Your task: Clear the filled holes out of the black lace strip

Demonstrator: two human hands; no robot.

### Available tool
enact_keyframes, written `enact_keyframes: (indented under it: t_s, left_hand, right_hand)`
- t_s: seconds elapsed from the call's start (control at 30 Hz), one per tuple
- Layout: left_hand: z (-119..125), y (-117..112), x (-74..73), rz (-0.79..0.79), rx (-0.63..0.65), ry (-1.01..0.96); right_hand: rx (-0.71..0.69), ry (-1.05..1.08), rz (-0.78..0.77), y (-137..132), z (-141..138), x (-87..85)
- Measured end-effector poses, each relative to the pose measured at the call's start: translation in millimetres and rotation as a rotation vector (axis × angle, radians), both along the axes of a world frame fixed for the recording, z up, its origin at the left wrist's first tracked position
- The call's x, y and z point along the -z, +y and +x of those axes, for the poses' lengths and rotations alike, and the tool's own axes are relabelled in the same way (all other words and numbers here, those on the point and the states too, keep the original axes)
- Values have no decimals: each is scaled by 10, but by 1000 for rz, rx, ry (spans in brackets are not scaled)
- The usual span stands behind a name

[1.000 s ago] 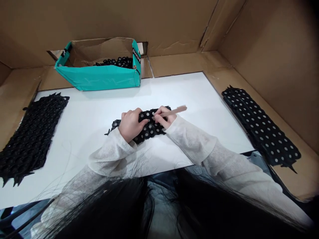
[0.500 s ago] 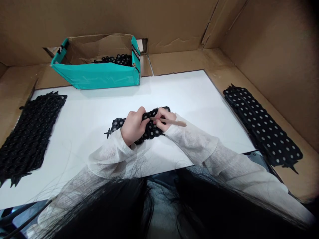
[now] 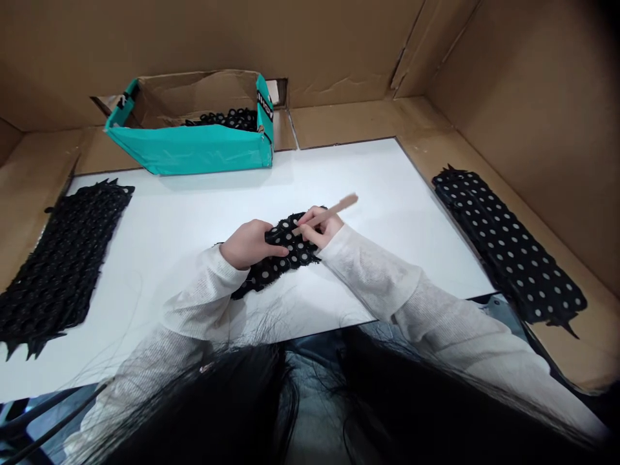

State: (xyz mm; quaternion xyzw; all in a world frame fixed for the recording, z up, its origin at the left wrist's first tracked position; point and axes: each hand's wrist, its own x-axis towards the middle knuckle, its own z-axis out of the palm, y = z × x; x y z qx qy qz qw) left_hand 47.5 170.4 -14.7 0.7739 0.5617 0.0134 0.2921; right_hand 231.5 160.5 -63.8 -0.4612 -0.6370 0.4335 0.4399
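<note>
A black sheet of joined round pieces with pale dots (image 3: 265,274) lies in front of me on the white board (image 3: 358,171). My left hand (image 3: 249,244) grips its left part, thumb on top and the other fingers mostly hidden. Pinched in my right hand (image 3: 320,226) is a flat wooden stick (image 3: 335,210). Its tip touches or hovers just above the dotted sheet's upper right part; which one I cannot tell. The stick's other end points up and to the right.
A teal cardboard box (image 3: 194,152) holding black ring-like pieces (image 3: 232,119) stands at the back left. Stacked black sheets (image 3: 72,252) lie at the left, and white-dotted black sheets (image 3: 508,245) at the right. Cardboard walls (image 3: 339,48) rise behind and to the right.
My left hand has shifted left and lowered its thumb along the sheet, uncovering more dots. The stick has swung from pointing right and slightly down to pointing up and right.
</note>
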Motion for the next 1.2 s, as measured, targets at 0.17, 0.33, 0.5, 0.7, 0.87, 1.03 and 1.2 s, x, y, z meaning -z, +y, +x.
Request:
enact_keyframes:
  t_s: [0.17, 0.33, 0.5, 0.7, 0.87, 1.03, 1.2]
  left_hand:
    - [38, 17, -26, -15, -4, -112]
    - [40, 134, -34, -177, -60, -225]
    - [69, 89, -6, -119, -131, -199]
    - [32, -39, 10, 140, -199, -13]
    - [-86, 1, -22, -21, -161, -210]
    - [-100, -4, -85, -156, -212, -315]
    - [-61, -10, -16, -215, -362, -470]
  right_hand:
    - [-24, 166, -58, 8, 16, 23]
    - [32, 103, 25, -40, -5, 0]
    - [90, 120, -83, 24, 15, 25]
    - [298, 369, -183, 68, 41, 26]
    - [8, 224, 5, -141, -12, -87]
    - [-21, 226, -24, -146, -33, -128]
    - [100, 220, -57, -73, 5, -87]
